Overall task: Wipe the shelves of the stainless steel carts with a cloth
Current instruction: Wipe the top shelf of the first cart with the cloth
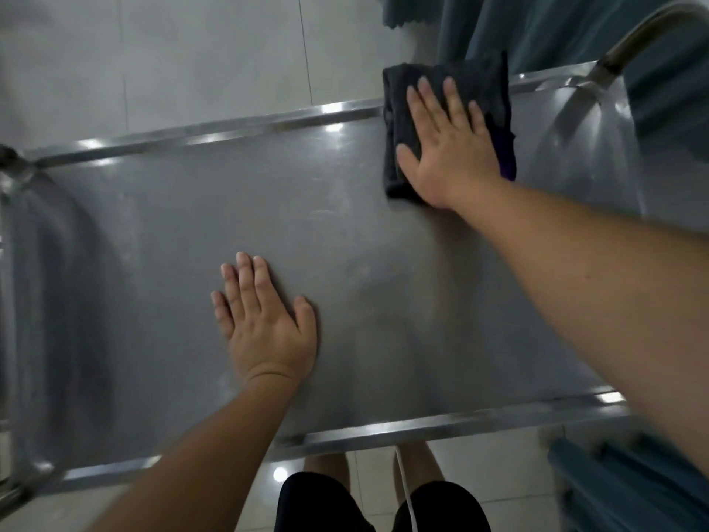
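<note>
Two flat palms press the steel shelf [345, 232] over tiled floor [192, 63]: left hand [264, 320] bare, right hand [449, 147] on cloth [487, 86].

No legible text, labels, brand marks or nos. anywhere in view — cart shelf [345, 232] and cloth [487, 90] both plain.

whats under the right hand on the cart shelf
A folded dark cloth lies flat under the right hand, pressed onto the steel shelf near its far rim. The shelf surface beneath the cloth is covered and cannot be seen.
</note>
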`<action>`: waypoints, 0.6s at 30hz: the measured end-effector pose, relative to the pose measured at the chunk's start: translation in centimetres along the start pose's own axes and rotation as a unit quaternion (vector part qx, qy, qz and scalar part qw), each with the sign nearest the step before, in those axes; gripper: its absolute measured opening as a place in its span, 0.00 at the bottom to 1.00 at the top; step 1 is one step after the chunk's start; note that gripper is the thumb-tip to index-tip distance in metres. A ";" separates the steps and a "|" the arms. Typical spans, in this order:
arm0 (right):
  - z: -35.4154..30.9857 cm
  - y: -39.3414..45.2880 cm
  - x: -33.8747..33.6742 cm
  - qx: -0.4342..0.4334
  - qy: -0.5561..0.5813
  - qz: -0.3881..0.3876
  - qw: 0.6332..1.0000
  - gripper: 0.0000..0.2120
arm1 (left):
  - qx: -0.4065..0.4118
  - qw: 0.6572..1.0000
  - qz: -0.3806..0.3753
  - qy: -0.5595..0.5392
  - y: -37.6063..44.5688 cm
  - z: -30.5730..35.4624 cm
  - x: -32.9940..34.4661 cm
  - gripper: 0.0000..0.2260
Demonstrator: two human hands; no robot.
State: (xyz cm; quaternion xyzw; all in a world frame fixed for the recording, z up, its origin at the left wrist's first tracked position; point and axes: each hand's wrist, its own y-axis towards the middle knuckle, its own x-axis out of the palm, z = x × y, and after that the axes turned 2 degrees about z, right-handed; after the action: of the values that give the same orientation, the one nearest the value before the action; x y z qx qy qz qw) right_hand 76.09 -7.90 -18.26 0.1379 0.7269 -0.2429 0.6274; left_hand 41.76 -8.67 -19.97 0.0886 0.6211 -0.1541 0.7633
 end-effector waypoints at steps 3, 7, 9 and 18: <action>-1.1 0.4 0.1 0.015 0.009 0.003 1.000 0.36 | -0.001 1.000 -0.006 0.002 0.0 -0.1 -0.2 0.37; -1.7 -7.1 1.7 -0.016 0.017 0.002 1.000 0.35 | 0.000 1.000 -0.016 0.006 -0.3 0.0 -0.3 0.36; -2.3 -13.3 2.8 -0.030 0.021 0.009 0.999 0.35 | -0.001 1.000 -0.017 0.002 -0.3 0.0 -0.3 0.36; -3.4 -32.0 6.1 -0.097 -0.003 -0.069 0.993 0.37 | 0.002 1.000 -0.006 -0.003 -0.7 -0.1 -0.1 0.36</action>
State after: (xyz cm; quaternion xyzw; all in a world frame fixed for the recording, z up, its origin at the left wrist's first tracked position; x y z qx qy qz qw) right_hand 55.98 -33.75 -18.12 0.0252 0.7532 -0.2141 0.6215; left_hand 41.43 -9.25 -19.85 0.0855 0.6192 -0.1599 0.7640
